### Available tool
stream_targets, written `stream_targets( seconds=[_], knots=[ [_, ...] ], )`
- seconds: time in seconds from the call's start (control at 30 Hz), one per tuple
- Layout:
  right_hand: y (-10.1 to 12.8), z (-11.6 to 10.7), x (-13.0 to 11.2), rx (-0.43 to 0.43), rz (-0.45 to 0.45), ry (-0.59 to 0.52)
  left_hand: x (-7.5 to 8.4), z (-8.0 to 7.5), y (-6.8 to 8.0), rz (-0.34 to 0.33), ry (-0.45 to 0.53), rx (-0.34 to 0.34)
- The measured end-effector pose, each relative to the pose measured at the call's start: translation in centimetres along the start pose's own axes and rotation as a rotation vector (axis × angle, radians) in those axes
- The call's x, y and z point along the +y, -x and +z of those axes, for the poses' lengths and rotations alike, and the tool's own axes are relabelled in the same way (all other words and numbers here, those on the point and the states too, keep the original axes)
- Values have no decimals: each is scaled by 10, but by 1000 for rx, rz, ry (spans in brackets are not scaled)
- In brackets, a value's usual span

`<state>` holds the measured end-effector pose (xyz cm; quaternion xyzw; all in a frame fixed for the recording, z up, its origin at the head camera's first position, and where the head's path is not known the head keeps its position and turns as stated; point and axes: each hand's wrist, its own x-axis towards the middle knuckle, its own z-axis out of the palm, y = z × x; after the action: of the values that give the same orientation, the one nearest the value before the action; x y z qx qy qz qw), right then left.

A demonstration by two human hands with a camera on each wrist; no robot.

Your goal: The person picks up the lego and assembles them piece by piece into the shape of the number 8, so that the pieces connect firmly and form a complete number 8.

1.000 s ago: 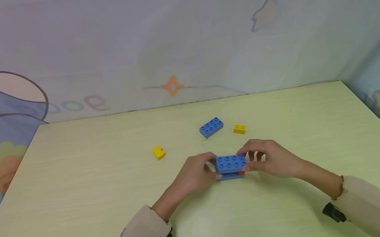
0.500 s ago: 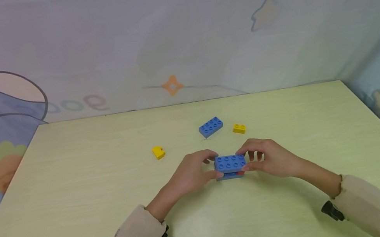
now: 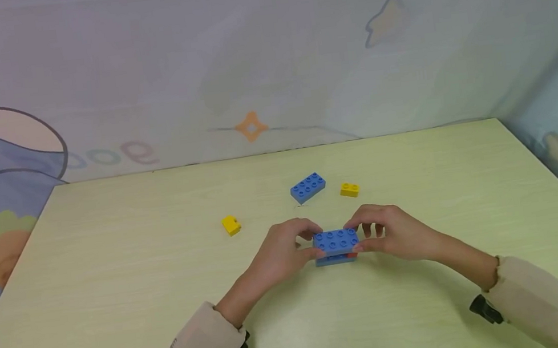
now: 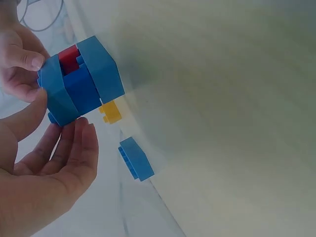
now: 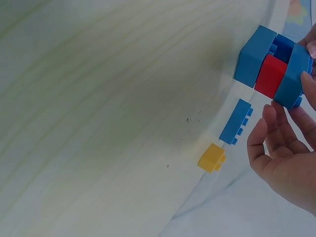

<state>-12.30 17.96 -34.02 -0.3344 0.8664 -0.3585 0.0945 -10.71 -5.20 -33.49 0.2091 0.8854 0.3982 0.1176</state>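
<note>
A small stack of bricks (image 3: 335, 242) stands low on the table's near middle: a blue eight-stud brick on top, a red brick (image 5: 270, 75) sandwiched inside, and blue below. My left hand (image 3: 306, 244) pinches its left end between thumb and fingers. At the opposite end my right hand (image 3: 362, 237) pinches it the same way. The left wrist view shows the stack (image 4: 79, 89) with red (image 4: 69, 58) in its gap, and my left hand (image 4: 54, 158) curled under it. The stack (image 5: 274, 66) also shows in the right wrist view, by my right hand (image 5: 286, 148).
Behind the stack lie a loose blue brick (image 3: 308, 187) and a small yellow brick (image 3: 349, 189). Another yellow piece (image 3: 231, 225) lies to the left. The pale wooden table (image 3: 118, 307) is walled by a patterned cloth at the back and sides.
Both hands keep the same pinch on the stack, which stays in place. Only the view has drifted slightly.
</note>
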Motion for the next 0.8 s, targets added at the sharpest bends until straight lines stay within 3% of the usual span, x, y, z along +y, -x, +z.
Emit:
stream_targets(
  seconds=[0.8],
  knots=[
    [1,2,9,0,11,-61,-1,1,2,-14,33,4]
  ],
)
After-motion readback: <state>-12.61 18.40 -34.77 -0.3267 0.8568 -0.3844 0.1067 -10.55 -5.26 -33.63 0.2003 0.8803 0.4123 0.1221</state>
